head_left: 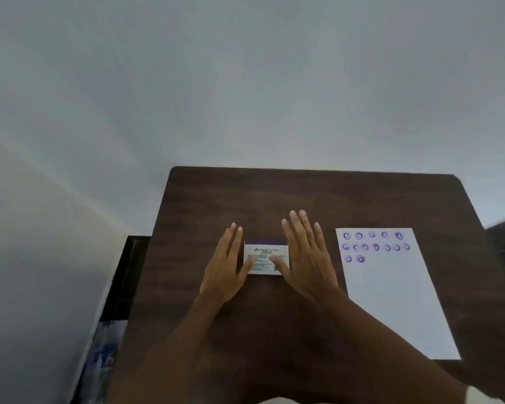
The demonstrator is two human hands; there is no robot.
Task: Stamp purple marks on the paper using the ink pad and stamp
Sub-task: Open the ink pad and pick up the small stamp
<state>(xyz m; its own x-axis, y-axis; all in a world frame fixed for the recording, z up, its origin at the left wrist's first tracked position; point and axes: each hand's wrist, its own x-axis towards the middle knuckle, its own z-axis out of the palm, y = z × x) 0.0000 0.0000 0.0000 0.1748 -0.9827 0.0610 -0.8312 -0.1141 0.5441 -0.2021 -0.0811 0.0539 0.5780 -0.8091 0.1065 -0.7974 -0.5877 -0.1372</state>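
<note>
Hands [267,258] flanking ink pad [266,258]

White paper [397,301] with purple swirl marks [375,246]; dark brown table [318,196]; white box [266,258] — purple-edged, perhaps.

Both thumbs rest on the ink pad box [266,258], left hand [226,268] and right hand [305,258] spread flat beside it; stamped paper [397,301] lies to its right.

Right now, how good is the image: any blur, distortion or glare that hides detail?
Head view: soft throughout, so the print on the ink pad box is unreadable and the purple marks on the paper look smeared; wide-angle bending curves the table edges; lighting is dim and even, no glare; both hands, left hand and right hand, cast only faint shadows.
</note>
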